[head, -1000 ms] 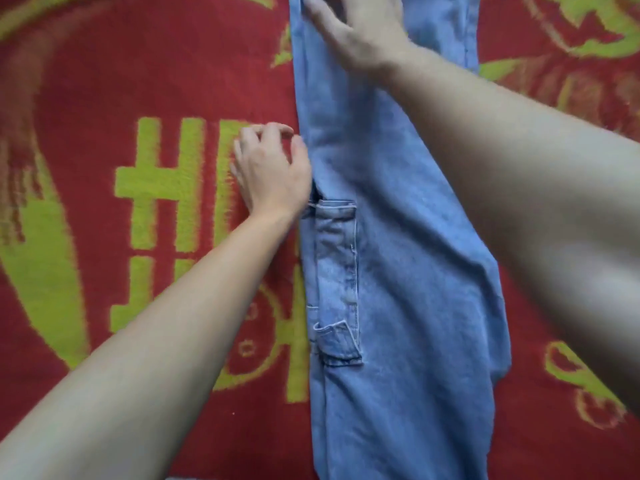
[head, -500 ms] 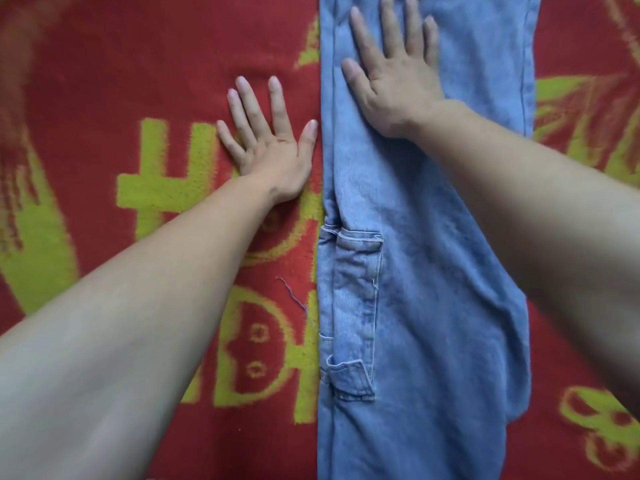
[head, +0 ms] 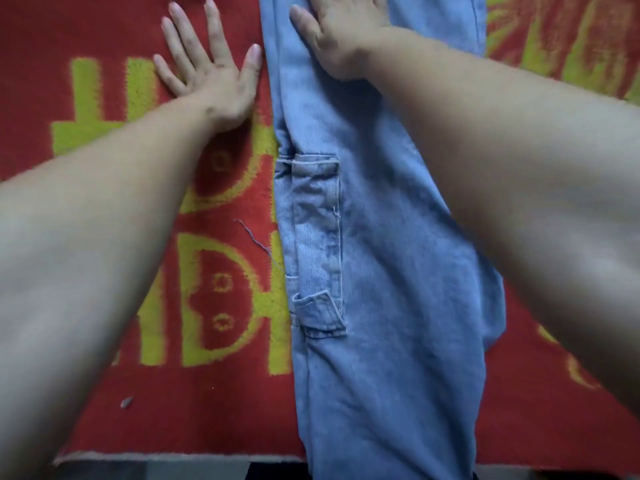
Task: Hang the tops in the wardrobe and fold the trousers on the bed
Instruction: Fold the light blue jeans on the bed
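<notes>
**Head view: trousers laid lengthwise on the bed, both hands flat**

Item 1. Trousers (head: 381, 271). Pale blue denim, washed and faintly mottled. They lie in a long strip down the middle of the bed, running from the top of the picture to the near edge, where the cloth hangs over. They look to be doubled leg on leg. A stitched patch pocket (head: 318, 244) sits by the left fold, its lower corner curled up.

Item 2. Right hand (head: 343, 32). Palm down on the denim at the top, thumb spread wide. The fingertips are cut off by the frame.

Item 3. Left hand (head: 211, 74). Fingers spread and straight, pressed flat on the blanket. The thumb is just beside the left edge of the trousers.

Item 4. Blanket (head: 207, 410). Red, fuzzy pile with large yellow-green shapes, and a pale bound hem along the near edge.

Item 5. Loose thread (head: 256, 240). Bluish, lying on the blanket close to the pocket.

Handling note. The step appears to be smoothing before the cross fold. Stroke with flat palms from the middle outward and square the long edges. Flatten the curled pocket corner first, as stiff denim keeps any crease folded into it.
</notes>
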Tool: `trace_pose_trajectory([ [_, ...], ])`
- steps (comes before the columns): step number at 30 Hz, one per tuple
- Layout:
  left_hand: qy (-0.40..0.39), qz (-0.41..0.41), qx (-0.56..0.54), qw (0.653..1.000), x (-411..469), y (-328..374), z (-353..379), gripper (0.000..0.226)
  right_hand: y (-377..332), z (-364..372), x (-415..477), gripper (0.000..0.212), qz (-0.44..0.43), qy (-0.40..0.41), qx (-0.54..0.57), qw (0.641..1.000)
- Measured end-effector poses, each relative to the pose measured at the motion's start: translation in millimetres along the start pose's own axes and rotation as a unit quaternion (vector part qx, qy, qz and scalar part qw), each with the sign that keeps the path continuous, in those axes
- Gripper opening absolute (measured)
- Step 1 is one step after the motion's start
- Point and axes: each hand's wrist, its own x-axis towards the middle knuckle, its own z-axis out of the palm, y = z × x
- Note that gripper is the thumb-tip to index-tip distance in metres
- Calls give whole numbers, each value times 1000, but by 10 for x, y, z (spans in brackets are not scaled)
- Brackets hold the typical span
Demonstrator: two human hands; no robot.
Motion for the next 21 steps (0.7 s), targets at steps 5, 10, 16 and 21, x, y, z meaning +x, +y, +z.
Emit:
trace_pose_trajectory([
  [5, 12, 29, -32, 999, -358, -112, 13, 62, 11, 224, -774, 60, -4, -1, -21, 1000],
  [10, -49, 55, -79, 994, -1156, -233, 43, 56, 13, 271, -1368, 57, -4, -64, 18, 998],
  [16, -102, 7, -167, 981, -2286, -187, 90, 54, 60, 437, -2440, 56, 16, -50, 27, 998],
  [21, -141, -96, -251, 953, -3626, -24, 243, 64, 222, 887, -3804, 64, 111, 15, 54, 992],
])
